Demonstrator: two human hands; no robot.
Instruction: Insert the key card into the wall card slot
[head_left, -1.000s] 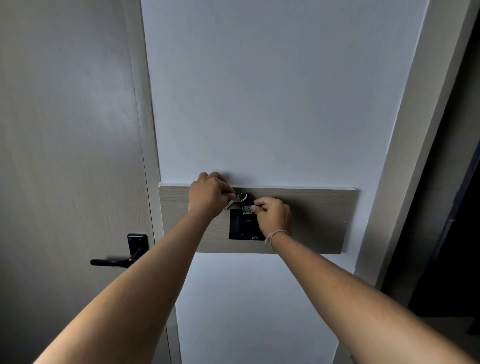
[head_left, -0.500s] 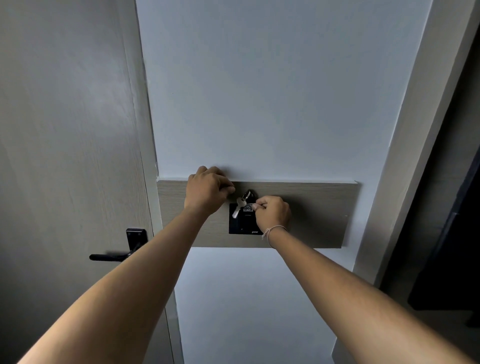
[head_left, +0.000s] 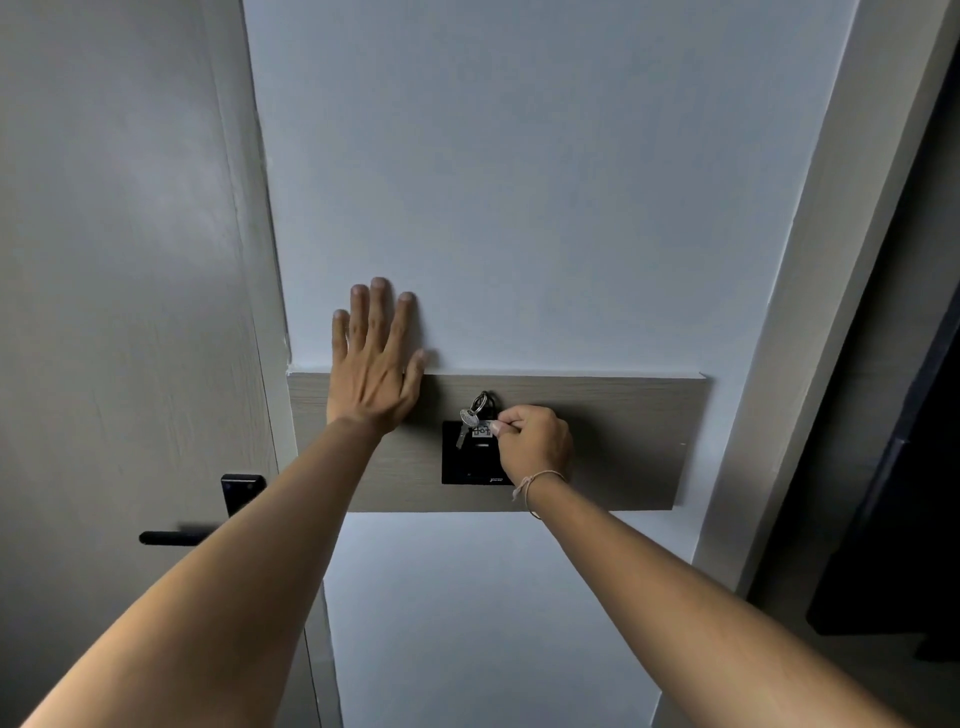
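A black card slot unit (head_left: 467, 465) is mounted on a wooden wall panel (head_left: 623, 441). A small key card (head_left: 482, 430) with a white printed label sits at the slot's top; a metal key (head_left: 465, 423) and key ring (head_left: 483, 401) hang from it. My right hand (head_left: 535, 441) pinches the card's right edge, covering the unit's right side. My left hand (head_left: 374, 358) lies flat on the wall with fingers spread, its palm over the panel's upper left edge, holding nothing.
A grey door with a black lever handle (head_left: 208, 519) stands at the left. A pale door frame (head_left: 810, 312) runs up the right side, with a dark opening (head_left: 909, 467) beyond it. White wall fills the space above and below the panel.
My left hand let go of the key bunch, opened and moved up and left to rest flat on the wall. The key now hangs down. My right hand stays pinched on the card.
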